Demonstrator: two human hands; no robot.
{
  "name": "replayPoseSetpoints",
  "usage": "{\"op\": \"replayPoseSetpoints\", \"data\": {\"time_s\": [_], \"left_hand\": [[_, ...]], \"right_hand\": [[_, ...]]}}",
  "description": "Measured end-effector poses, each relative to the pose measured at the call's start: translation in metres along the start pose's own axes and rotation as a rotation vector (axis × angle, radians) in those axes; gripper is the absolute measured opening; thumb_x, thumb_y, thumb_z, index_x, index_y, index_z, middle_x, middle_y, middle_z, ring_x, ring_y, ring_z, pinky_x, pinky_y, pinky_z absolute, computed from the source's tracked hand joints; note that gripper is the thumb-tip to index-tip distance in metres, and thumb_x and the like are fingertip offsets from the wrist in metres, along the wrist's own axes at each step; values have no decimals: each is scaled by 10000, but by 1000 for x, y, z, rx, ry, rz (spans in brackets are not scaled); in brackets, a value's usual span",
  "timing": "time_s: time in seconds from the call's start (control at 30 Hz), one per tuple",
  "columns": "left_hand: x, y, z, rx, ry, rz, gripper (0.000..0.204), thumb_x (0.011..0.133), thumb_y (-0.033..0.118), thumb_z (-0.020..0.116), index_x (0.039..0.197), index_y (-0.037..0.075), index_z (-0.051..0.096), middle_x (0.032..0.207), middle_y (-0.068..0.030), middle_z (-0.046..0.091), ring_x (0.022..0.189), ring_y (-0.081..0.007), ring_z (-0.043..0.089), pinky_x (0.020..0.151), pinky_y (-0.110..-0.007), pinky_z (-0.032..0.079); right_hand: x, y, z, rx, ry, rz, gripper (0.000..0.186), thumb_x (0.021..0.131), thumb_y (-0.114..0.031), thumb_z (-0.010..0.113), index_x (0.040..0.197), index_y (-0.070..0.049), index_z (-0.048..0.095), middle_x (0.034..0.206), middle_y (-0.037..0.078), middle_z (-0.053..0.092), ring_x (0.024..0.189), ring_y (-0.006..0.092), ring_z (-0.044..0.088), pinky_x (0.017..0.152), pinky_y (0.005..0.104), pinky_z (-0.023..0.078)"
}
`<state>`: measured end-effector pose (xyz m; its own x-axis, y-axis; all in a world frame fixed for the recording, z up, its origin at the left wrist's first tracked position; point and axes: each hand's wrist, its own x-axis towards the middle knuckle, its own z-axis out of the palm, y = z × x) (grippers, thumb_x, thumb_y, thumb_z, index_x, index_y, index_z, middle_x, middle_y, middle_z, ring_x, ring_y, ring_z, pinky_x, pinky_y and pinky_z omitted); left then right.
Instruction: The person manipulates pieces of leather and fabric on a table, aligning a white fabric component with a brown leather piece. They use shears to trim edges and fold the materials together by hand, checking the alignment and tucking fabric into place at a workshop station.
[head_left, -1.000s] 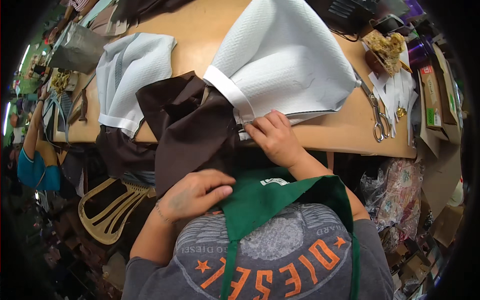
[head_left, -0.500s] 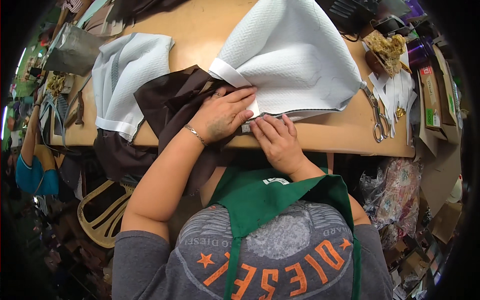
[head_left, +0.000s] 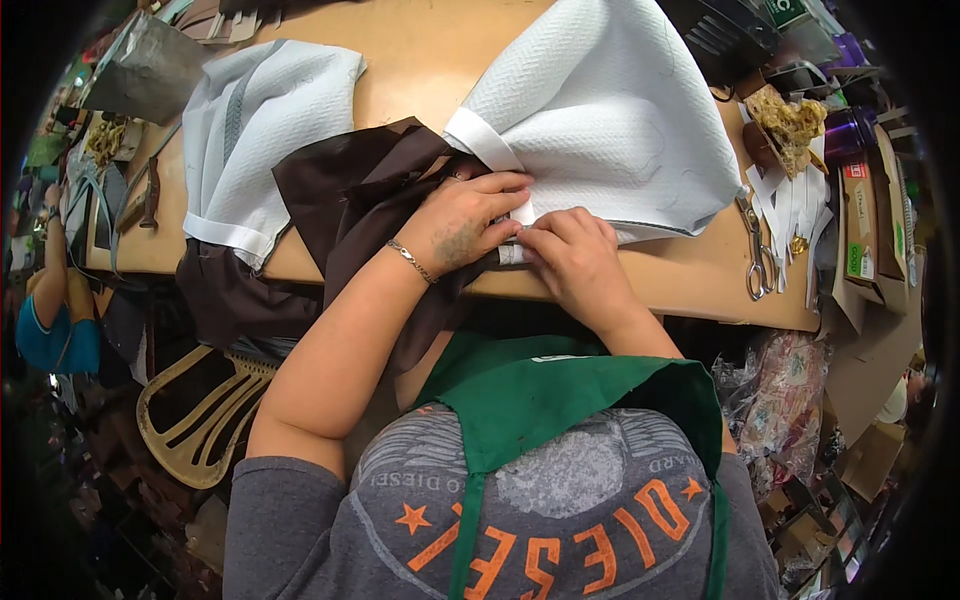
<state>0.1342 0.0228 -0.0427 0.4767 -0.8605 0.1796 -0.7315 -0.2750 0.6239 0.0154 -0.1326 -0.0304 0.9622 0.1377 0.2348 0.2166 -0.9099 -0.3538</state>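
A large white textured fabric piece [head_left: 610, 130], joined to dark brown cloth [head_left: 345, 190], lies in front of me. A smooth white strip [head_left: 480, 138] runs along their join. My left hand [head_left: 460, 225] lies over that join, fingers close together and thumb pressing on the strip's near end. Fingertips of my right hand [head_left: 580, 255] are pinched on the fabric's near edge, almost touching my left thumb. The exact layers between the fingers are hidden. To the left rests a similar white piece [head_left: 275, 120] with brown cloth hanging off the table edge.
Scissors [head_left: 755, 250] lie on the right of the tan table [head_left: 690, 285], beside white paper strips [head_left: 795, 210] and a box of yellowish scraps [head_left: 785, 120]. A wooden-handled tool [head_left: 150, 195] is at the left. A plastic chair [head_left: 200, 420] stands below; another person's arm [head_left: 50, 250] shows far left.
My right hand's fingers have gone from lying spread on the fabric edge to a bent pinch there. My left hand stays on the join. The whole view has shifted slightly.
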Motion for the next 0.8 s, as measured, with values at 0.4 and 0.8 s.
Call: {"op": "replayPoseSetpoints", "data": {"time_s": [0.4, 0.8], "left_hand": [[-5, -3, 11, 81, 100, 37, 292, 800, 172, 624, 1067, 53, 622, 1198, -41, 571, 965, -253, 579, 840, -350, 453], [-10, -1, 16, 156, 174, 75, 310, 804, 158, 610, 1103, 74, 611, 1213, -10, 556, 982, -266, 514, 850, -335, 457]], "right_hand": [[-12, -7, 17, -265, 116, -65, 252, 768, -161, 547, 1004, -133, 631, 943, -23, 548, 927, 152, 529, 973, 453, 297], [-22, -18, 24, -395, 83, -88, 333, 801, -156, 497, 1097, -42, 597, 1087, 50, 553, 1060, 178, 516, 1008, 397, 280]]}}
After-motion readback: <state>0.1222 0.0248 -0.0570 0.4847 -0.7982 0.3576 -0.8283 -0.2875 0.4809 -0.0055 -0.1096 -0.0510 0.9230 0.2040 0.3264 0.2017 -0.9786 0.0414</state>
